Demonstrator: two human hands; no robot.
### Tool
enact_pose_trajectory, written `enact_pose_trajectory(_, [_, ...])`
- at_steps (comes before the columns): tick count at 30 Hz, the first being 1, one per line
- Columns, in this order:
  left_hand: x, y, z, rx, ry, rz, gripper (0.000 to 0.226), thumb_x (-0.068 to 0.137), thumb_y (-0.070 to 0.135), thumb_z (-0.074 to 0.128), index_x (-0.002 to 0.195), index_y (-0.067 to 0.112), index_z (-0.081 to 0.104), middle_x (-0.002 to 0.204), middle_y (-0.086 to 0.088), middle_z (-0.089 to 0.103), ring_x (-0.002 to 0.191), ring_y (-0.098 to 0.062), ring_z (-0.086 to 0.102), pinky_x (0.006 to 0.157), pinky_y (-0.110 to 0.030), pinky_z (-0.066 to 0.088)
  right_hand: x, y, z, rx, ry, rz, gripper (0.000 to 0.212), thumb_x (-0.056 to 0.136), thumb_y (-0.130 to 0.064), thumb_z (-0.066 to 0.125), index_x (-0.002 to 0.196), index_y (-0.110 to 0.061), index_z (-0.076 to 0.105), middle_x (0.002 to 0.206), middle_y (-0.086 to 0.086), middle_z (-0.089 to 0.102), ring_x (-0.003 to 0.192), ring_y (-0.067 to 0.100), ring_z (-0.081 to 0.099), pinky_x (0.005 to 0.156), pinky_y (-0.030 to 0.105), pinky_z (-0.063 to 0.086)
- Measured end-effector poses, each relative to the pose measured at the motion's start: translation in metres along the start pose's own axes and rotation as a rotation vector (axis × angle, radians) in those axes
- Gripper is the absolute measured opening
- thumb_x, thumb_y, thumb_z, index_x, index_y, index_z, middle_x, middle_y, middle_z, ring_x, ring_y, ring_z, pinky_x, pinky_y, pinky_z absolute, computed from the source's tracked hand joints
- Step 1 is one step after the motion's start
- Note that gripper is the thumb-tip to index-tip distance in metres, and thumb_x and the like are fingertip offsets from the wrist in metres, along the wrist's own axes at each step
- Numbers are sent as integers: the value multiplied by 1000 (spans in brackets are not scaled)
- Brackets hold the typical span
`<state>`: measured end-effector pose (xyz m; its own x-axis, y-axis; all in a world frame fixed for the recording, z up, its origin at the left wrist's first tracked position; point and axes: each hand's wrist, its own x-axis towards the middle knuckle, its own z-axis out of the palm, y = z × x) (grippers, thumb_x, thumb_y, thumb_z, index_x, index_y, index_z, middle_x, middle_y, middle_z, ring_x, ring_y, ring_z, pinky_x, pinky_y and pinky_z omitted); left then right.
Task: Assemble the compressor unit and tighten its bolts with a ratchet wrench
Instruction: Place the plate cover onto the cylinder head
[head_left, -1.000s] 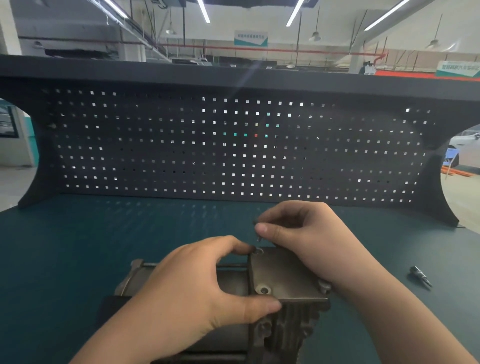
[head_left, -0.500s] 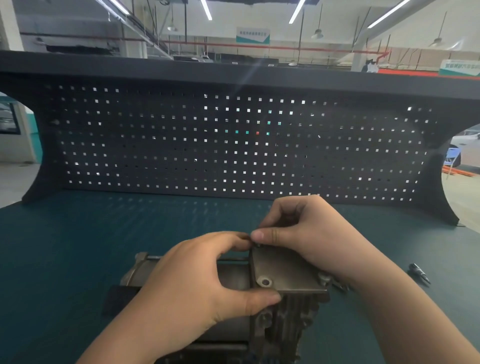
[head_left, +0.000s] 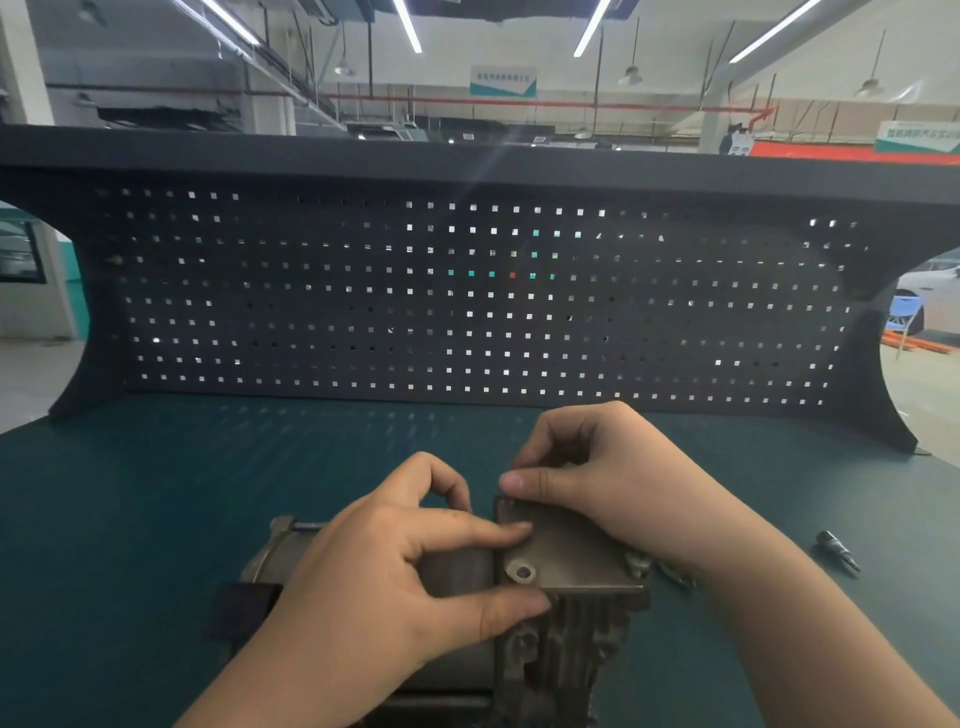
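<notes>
Your left hand (head_left: 374, 582) grips the compressor (head_left: 519, 613), thumb and forefinger clamping the flat grey plate (head_left: 566, 551). Your right hand (head_left: 602, 478) pinches at the plate's far corner; what it holds is hidden. The ribbed metal compressor lies lengthwise left-to-right on the teal table (head_left: 156, 493). A bit (head_left: 837, 552) lies well right.

Both hands are crowding the compressor (head_left: 566, 597), the left hand (head_left: 374, 582) covering its cylinder, the right hand (head_left: 613, 488) blocking the plate's far corner. Open green tabletop (head_left: 234, 467) is stretching left and behind, up to the pegboard (head_left: 467, 312) walling off the back. To the right, a small bit (head_left: 839, 552) is lying in the way (well apart from the compressor).
</notes>
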<state>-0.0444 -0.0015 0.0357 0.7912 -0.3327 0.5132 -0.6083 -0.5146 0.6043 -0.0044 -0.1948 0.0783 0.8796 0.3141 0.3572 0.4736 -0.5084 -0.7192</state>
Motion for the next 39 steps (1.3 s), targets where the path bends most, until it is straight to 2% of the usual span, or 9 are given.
enact_pose_trajectory(4, [0,-1,-1,16,-3,3,49,49,95,51,90,71,63,92,19,45,62,2,49,58,-18,31,-1,-2,-4,-27,-79,-50,11,81,-19,76,78,-29,72,82,-9,73,81,3,67,78,19,52])
enact_pose_trajectory(10, [1,4,-2,-14,-20,-2,44,52,81,60,94,67,65,85,16,47,58,2,48,54,-10,33,0,-6,-5,-89,-121,-59,24,85,-19,72,79,-42,71,85,-26,70,83,-10,63,73,3,43])
enact_pose_trajectory(16, [1,4,-2,-13,-18,3,43,53,79,61,94,66,64,79,17,51,59,2,50,54,-9,33,4,-4,-8,-55,-164,-57,19,82,-16,75,76,-34,73,83,-14,74,80,-1,67,72,10,48])
enact_pose_trajectory(21, [1,3,-2,-10,-12,8,44,53,79,62,96,66,64,78,14,52,61,1,52,55,-8,33,6,-1,-4,-37,-120,-38,16,72,-22,83,68,-27,69,79,-3,74,80,16,69,78,32,55])
enact_pose_trajectory(23, [1,2,-2,-18,-13,6,44,53,78,62,96,66,64,77,15,52,63,0,53,56,-9,34,6,0,-2,-41,-102,-28,16,70,-24,84,70,-23,69,78,-1,73,80,19,69,77,35,55])
enact_pose_trajectory(27, [1,2,-1,-25,-20,4,45,54,78,62,96,65,65,75,18,52,65,-1,53,58,-11,35,4,-1,-3,23,-159,-54,18,76,-18,80,87,-29,70,82,-8,74,78,6,69,74,19,53])
enact_pose_trajectory(30, [1,2,-1,-28,-26,-2,45,53,78,62,97,66,64,74,19,51,65,-1,52,58,-12,35,1,-3,-5,-17,-179,-72,20,81,-18,76,83,-38,72,83,-17,73,81,-3,67,72,8,47])
enact_pose_trajectory(35, [1,2,-1,-47,-26,1,44,53,77,63,95,64,66,72,17,49,63,-2,50,57,-14,34,3,-3,-2,-33,-108,-55,17,78,-17,78,74,-33,71,78,-16,73,74,-4,66,69,7,47])
enact_pose_trajectory(39, [1,2,-1,-57,-25,5,44,53,76,64,95,63,67,71,16,49,63,-3,49,58,-14,34,4,-2,-2,-10,-103,-51,15,76,-15,80,74,-24,68,77,-5,74,75,5,69,71,16,52])
